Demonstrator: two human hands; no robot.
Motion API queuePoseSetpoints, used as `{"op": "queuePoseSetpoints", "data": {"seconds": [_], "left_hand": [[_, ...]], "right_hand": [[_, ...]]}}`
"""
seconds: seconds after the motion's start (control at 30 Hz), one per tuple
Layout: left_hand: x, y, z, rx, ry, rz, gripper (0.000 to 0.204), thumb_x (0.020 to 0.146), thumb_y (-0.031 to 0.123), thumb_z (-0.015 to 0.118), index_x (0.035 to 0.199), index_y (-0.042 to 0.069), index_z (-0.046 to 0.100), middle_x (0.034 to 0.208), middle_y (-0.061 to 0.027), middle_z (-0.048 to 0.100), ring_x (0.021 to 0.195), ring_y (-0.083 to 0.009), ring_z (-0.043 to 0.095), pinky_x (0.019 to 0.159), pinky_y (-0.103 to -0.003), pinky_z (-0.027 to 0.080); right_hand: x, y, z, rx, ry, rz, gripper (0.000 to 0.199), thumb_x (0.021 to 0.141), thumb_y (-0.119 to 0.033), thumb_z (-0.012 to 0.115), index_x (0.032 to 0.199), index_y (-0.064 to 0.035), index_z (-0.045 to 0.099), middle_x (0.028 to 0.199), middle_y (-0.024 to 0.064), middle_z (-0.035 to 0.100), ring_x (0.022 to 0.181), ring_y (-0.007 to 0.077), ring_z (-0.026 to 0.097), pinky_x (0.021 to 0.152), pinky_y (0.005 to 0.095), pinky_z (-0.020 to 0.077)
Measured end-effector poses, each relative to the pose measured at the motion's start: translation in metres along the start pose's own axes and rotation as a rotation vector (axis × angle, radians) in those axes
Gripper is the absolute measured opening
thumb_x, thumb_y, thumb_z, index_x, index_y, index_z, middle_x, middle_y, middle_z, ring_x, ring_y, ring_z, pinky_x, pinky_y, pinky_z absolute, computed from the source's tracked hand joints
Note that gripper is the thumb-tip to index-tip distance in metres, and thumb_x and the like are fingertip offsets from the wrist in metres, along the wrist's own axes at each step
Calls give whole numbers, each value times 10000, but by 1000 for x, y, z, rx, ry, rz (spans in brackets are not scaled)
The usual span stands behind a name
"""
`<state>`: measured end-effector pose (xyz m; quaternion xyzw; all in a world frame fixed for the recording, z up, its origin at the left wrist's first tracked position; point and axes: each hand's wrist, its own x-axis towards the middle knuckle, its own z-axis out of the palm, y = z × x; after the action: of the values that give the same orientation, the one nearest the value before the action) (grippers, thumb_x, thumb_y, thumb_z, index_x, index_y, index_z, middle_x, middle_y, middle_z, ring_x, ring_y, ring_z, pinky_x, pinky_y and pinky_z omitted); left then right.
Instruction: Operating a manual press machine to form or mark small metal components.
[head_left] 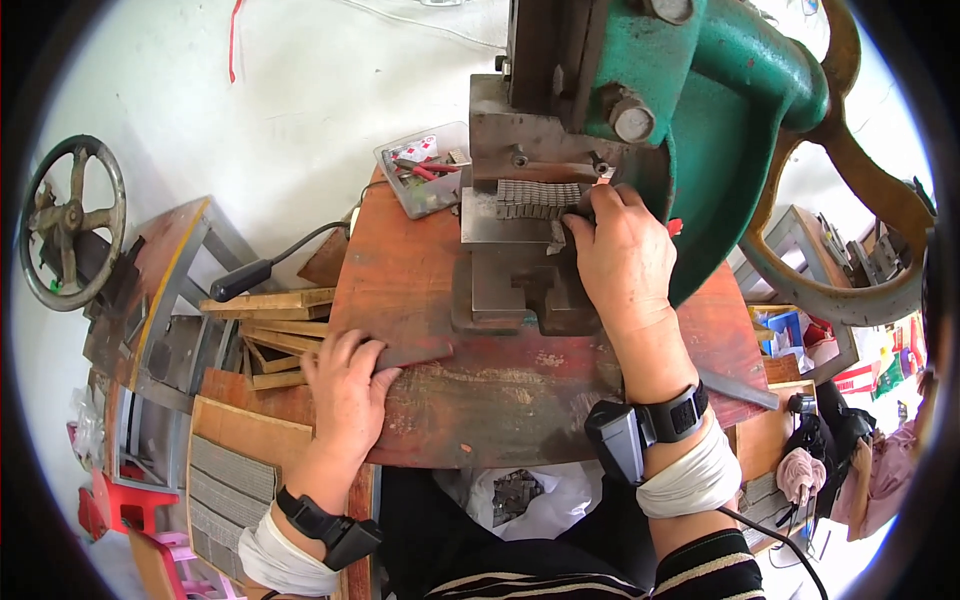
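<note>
My right hand reaches onto the steel bed of a green press. Its thumb and fingers are closed at the right end of a ribbed block of small grey metal pieces, lying in rows on the steel plate. What exactly sits between those fingertips is hidden. A small metal scrap is at the plate's front edge, near my thumb. At the left side of the reddish wooden table, my left hand has its thumb and fingers around one end of a flat dark bar.
A clear plastic box with red-handled pliers stands behind the table's left side. The press's large brown wheel is at right. A grey metal bar lies at the table's right edge. Wooden trays are at lower left.
</note>
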<state>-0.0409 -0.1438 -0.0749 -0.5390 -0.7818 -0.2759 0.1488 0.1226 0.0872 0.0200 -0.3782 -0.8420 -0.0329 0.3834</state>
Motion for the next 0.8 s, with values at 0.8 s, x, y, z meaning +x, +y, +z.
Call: {"op": "queuePoseSetpoints", "data": {"seconds": [0.8], "left_hand": [[164,89,8,-28,-299,-192,538,914,498,597,1312,136,583,1482,-118,385,1377,-359,318,1021,-689,312]], "right_hand": [[-16,63,-173,414,379,-416,177,922,58,593,1090,38,645,1142,61,635,793,115,612,676,220,500]]}}
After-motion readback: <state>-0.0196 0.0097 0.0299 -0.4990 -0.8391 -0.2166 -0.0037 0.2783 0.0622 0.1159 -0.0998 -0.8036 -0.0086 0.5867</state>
